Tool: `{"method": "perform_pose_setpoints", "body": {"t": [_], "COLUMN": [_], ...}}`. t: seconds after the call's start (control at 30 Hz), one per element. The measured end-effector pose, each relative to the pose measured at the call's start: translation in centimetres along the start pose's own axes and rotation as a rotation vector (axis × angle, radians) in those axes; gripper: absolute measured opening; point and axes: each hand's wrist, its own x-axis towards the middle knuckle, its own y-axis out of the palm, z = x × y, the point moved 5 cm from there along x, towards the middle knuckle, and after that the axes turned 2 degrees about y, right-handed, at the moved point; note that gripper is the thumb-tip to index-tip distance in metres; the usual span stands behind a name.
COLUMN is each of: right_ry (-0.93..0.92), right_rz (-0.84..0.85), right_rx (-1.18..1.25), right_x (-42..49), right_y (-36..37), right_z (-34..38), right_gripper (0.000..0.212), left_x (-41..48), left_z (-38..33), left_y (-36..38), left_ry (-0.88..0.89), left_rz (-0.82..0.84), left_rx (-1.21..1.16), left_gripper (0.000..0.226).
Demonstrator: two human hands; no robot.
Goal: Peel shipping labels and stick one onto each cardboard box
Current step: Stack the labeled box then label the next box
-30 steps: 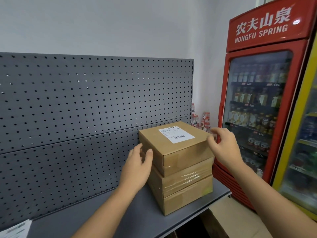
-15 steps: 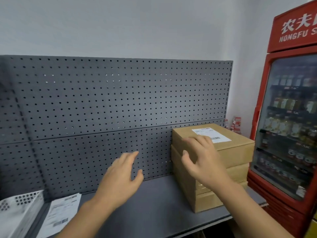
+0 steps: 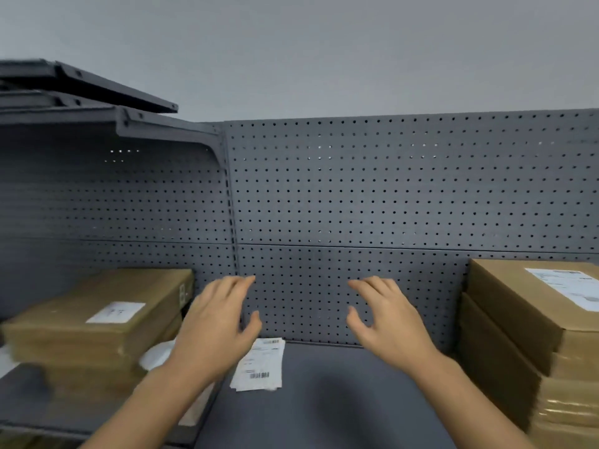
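A stack of cardboard boxes (image 3: 518, 319) stands at the right on the grey shelf (image 3: 324, 400), and its top box carries a white shipping label (image 3: 565, 288). Another stack of cardboard boxes (image 3: 77, 332) sits at the left with a small white label (image 3: 116, 312) on top. A short pile of loose shipping labels (image 3: 259, 364) lies on the shelf between the stacks. My left hand (image 3: 217, 325) hovers with relaxed fingers just left of that pile, holding nothing. My right hand (image 3: 389, 322) hangs empty in the air over the middle of the shelf.
A grey pegboard wall (image 3: 356, 205) backs the shelf. Upper shelf boards (image 3: 97, 102) jut out at top left. Something white and rounded (image 3: 158, 354) lies half hidden behind my left wrist, beside the left stack.
The view has swung left, away from the red fridge. Both hands left the right box stack and moved left; the left box stack and the label pile have come into view.
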Motion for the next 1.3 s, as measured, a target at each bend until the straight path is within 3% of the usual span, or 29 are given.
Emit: {"method": "perform_pose_setpoints", "body": {"t": [0.3,0.43,0.73,0.87,0.97,1.07,1.2,1.3], "right_ry": [-0.103,-0.135,-0.064,0.017,0.123,0.191,0.346,0.428], "right_rz": [0.089,0.133,0.224,0.301,0.318,0.303,0.396,0.496], "right_rx": [0.131,0.208,0.479,0.593,0.739,0.9,1.113,1.229], "right_x": [3.8,5.0,7.1,7.5,7.3,7.1,6.7,6.1], "right_y": [8.4,12.1,19.6,23.1,25.2,26.4,27.6,28.3], "right_z": [9.8,15.1,26.5,29.6,30.6,31.1,31.3,31.6], "right_gripper": [0.064,0.05,0.055,0.066,0.078,0.066,0.057,0.059], "left_x": [-4.5,-7.0,-10.3,-10.6,-10.7,-10.6,-9.8,-9.1], "left_z": [13.4,19.5,32.4,36.6,39.0,40.7,41.4,41.3], "left_y": [-5.1,-6.5,-7.6,-6.3,-4.9,-3.7,-2.6,-1.4], "left_ry": [-0.194,-0.3,-0.533,-0.647,-0.762,-0.884,-0.946,-0.965], "left_rz": [0.004,0.014,0.018,-0.025,-0.075,-0.152,-0.168,-0.167], "left_rx": [0.192,0.262,0.313,0.12,-0.172,-0.46,-0.565,-0.688], "left_gripper": [0.06,0.066,0.083,0.091,0.101,0.108,0.1,0.078]}}
